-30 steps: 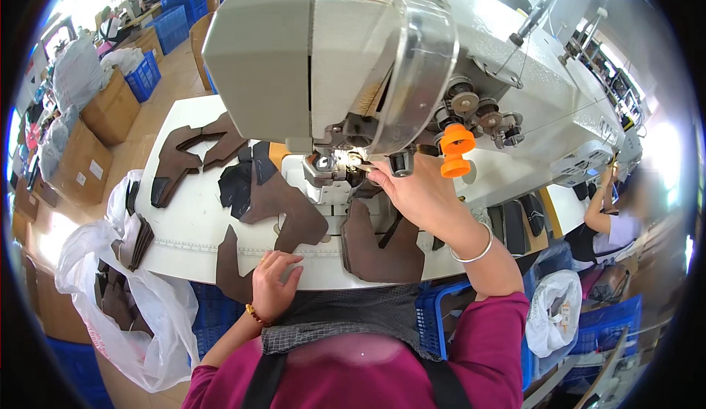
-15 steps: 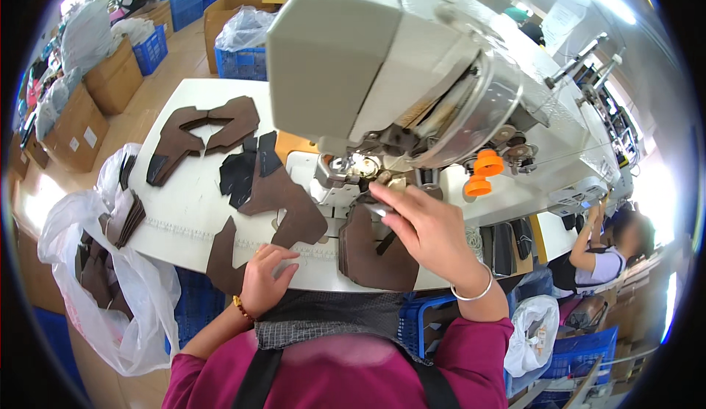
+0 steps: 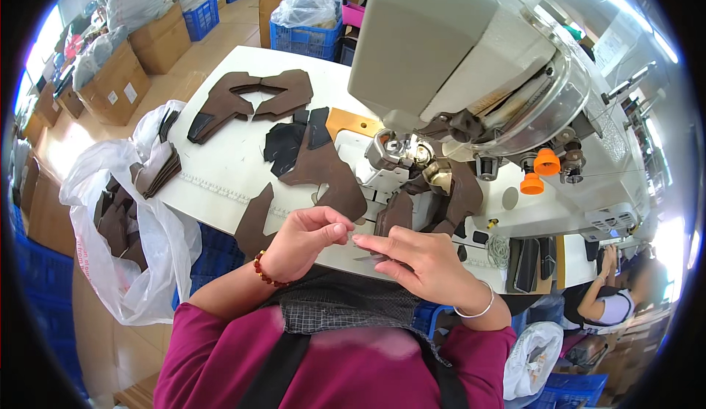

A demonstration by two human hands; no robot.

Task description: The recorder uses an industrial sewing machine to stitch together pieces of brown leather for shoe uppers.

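At the white sewing table [image 3: 220,155], your left hand [image 3: 300,246] pinches thumb to forefinger, on what cannot be told; your right hand's [image 3: 425,263] fingers extend loosely, their grip on a metallic sliver [image 3: 366,259] unclear. Beyond lies a brown panel [image 3: 463,199], overhung by the sewing machine [image 3: 419,38]; stacked brown pieces [image 3: 220,100] sit left, apparently for easy reach.

Brightly lit by white ceiling tubes [image 3: 624,3] beyond the far right corner of the tabletop [image 3: 213,152], spotlit under the machine head [image 3: 423,49], glaring off the floor [image 3: 70,148] past the left edge, fairly sharp on the brown pieces [image 3: 331,170], washed out past the right edge, bent and black-rimmed all round.
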